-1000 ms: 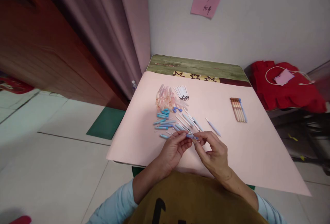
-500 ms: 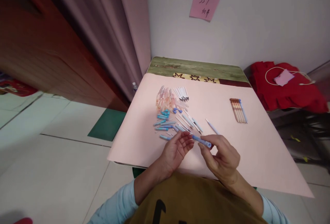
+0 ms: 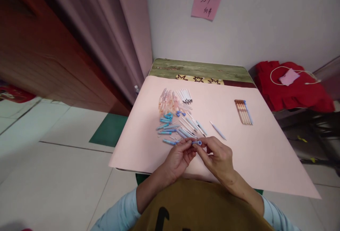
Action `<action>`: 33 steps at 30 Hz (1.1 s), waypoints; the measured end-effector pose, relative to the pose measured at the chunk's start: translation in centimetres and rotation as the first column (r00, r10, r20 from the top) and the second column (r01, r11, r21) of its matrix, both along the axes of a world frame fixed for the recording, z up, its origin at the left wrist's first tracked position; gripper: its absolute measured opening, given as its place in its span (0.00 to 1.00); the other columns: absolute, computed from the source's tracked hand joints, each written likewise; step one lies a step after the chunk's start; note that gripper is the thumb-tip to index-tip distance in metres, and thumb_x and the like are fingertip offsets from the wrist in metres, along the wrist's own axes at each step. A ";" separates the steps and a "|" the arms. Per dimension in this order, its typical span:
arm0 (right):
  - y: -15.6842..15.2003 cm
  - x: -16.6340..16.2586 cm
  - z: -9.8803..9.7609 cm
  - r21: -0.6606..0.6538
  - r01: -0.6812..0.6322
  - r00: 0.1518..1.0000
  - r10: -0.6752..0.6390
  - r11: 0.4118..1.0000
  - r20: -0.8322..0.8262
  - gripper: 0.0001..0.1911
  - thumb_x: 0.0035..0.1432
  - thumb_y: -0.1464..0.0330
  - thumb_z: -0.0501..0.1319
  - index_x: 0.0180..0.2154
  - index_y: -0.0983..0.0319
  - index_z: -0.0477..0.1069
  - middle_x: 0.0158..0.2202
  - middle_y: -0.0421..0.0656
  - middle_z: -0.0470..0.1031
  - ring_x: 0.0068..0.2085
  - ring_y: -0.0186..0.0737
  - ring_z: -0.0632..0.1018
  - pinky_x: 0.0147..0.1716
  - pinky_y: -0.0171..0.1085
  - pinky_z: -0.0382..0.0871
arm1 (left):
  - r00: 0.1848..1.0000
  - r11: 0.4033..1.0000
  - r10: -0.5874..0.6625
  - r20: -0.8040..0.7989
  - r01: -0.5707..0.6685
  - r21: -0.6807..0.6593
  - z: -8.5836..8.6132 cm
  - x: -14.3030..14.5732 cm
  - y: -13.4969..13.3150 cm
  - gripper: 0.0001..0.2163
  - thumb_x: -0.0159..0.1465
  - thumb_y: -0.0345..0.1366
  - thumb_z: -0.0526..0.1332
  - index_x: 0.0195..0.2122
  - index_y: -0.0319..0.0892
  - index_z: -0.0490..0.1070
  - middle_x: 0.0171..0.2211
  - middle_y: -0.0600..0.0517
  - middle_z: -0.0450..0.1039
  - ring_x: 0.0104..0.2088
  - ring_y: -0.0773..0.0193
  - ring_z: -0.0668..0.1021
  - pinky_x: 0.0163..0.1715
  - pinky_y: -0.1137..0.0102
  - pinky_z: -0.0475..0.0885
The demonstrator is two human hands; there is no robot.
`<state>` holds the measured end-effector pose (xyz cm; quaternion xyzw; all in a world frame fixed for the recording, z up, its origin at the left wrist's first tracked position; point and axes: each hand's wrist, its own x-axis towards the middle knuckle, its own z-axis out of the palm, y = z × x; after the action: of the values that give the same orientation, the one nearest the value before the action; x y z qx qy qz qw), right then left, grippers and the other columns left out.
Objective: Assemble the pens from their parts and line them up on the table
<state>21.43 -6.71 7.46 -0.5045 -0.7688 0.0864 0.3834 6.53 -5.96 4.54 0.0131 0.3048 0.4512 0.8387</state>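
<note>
A blue pen barrel [image 3: 197, 142] is held level above the near part of the table, its hollow end turned to the right. My left hand [image 3: 178, 158] is closed, thumb and fingers pinching the barrel's left part and hiding it. Thumb and fingertips of my right hand [image 3: 219, 158] are closed at the hollow end. Just beyond my hands lie loose blue pen parts [image 3: 166, 132] and thin refills [image 3: 187, 126]. A pale blue pen piece with a pointed tip [image 3: 217, 130] rests alone behind my right hand.
On the pink-covered table [image 3: 265, 160], orange-tinted clear pen parts [image 3: 167, 101] and white refills with dark ends [image 3: 184, 95] lie at the back left. Several brown-topped pens and a blue one form a row [image 3: 243, 112] at the right. A red cloth [image 3: 297, 93] is beyond the table's right edge.
My right hand has moved left toward my left hand with the barrel. My left fingers, loosely curled before, now pinch it. The view has shifted slightly.
</note>
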 end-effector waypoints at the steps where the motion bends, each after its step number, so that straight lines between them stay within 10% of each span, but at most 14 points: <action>1: 0.0 0.0 0.0 0.004 -0.004 1.000 0.004 1.000 -0.007 0.04 0.63 0.68 0.62 0.39 0.61 0.74 0.28 0.39 0.75 0.24 0.30 0.72 0.25 0.31 0.66 | 1.000 1.000 -0.002 -0.003 0.002 -0.018 0.0 0.0 0.0 0.04 0.59 0.27 0.67 0.36 0.35 0.76 0.33 0.48 0.79 0.32 0.69 0.80 0.31 0.79 0.73; 12: -0.2 0.4 0.1 -0.106 0.004 0.982 -0.024 0.994 -0.189 0.14 0.62 0.67 0.62 0.49 0.61 0.71 0.32 0.40 0.74 0.24 0.30 0.71 0.26 0.32 0.70 | 0.997 0.995 0.067 -0.028 -0.069 -0.067 -0.1 -0.1 0.4 0.05 0.58 0.25 0.67 0.36 0.34 0.76 0.29 0.49 0.79 0.27 0.72 0.79 0.28 0.80 0.74; 33: -1.5 0.4 -1.6 -0.094 0.022 0.996 -0.031 0.995 -0.085 0.04 0.64 0.68 0.62 0.35 0.61 0.73 0.27 0.39 0.76 0.25 0.31 0.74 0.27 0.31 0.68 | 0.988 0.997 0.078 -0.131 -0.078 0.006 0.4 0.5 0.0 0.09 0.54 0.32 0.72 0.30 0.36 0.74 0.27 0.53 0.75 0.26 0.72 0.76 0.27 0.78 0.71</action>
<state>21.81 -8.25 5.90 -0.5277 -0.7398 0.1387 0.3936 7.01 -6.01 4.97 0.0313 0.3592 0.4818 0.7986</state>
